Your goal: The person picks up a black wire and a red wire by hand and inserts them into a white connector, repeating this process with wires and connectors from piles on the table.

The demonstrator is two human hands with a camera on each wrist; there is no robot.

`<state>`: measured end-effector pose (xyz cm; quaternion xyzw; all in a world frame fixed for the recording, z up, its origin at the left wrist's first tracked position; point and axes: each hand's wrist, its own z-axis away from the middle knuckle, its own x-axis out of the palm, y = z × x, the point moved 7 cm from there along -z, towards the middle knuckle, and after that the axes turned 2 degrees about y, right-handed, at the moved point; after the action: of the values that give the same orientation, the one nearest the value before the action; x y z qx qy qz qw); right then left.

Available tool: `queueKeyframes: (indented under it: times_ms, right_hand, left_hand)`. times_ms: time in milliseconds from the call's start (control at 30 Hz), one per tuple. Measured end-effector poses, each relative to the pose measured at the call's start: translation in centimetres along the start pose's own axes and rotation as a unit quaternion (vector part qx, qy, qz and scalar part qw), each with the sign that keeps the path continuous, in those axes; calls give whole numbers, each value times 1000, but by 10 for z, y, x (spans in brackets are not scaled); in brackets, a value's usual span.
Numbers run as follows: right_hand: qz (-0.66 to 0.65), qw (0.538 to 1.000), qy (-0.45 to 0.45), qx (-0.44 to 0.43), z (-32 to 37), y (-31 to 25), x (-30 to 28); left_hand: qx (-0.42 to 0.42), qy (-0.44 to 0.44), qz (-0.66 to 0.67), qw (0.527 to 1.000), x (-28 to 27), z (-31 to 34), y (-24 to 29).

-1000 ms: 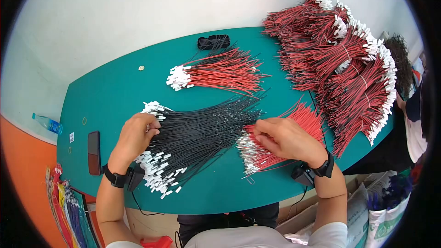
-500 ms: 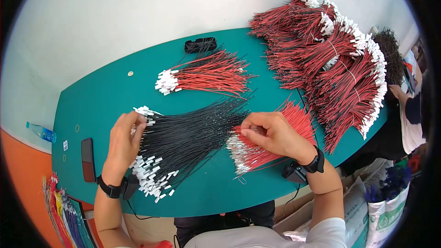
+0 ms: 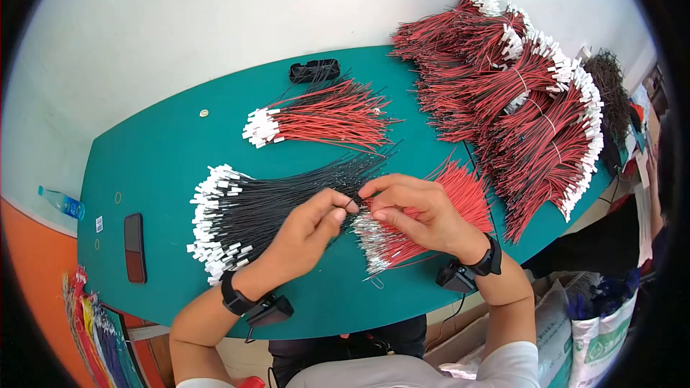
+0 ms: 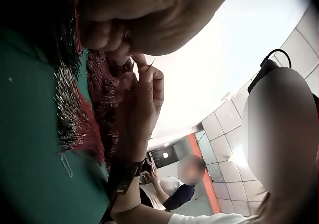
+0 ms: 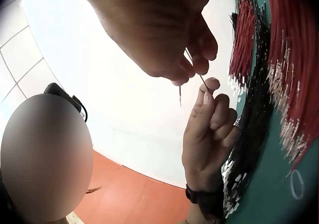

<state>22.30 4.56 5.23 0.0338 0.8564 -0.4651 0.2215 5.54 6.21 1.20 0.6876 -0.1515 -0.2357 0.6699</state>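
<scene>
My left hand (image 3: 309, 233) pinches a thin black wire (image 5: 203, 79) between thumb and forefinger. Its fingertips almost meet those of my right hand (image 3: 424, 212), over the gap between two wire bundles. Thumb and fingers of the right hand hold a red wire (image 5: 180, 92), whose bare tip sticks out below them. The black wire runs up from the left fingertips into the right fingers. Left of the hands fans a bundle of black wires (image 3: 280, 201) with white connectors (image 3: 208, 223). Beneath the right hand lies a bundle of red wires (image 3: 463, 194) with bare metal tips.
A smaller red and black bundle (image 3: 330, 115) lies farther back, near a black case (image 3: 314, 70). Large tied bundles (image 3: 517, 100) are heaped at the right. A phone (image 3: 134, 248) and rubber bands rest at the left; a paper clip (image 3: 377, 282) lies near the front.
My left hand has moved right, from the white connectors to the right hand's fingertips, bringing a black wire. The right hand has stayed over the red wires. The head view has shifted slightly.
</scene>
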Motion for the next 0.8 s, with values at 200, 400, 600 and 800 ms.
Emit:
queueKeyframes:
  times_ms: [200, 400, 600, 800]
  right_hand:
    - [53, 998, 21, -16, 0, -12, -1]
    - [157, 987, 27, -23, 4, -3, 3]
    - [169, 984, 53, -33, 2, -1, -5]
    - [181, 982, 51, -19, 3, -1, -7]
  left_hand:
    - [2, -57, 16, 998, 16, -3, -16]
    - [-67, -74, 85, 991, 16, 2, -7]
    - [-61, -16, 55, 996, -1, 5, -20]
    - [-54, 11, 59, 997, -6, 5, -21]
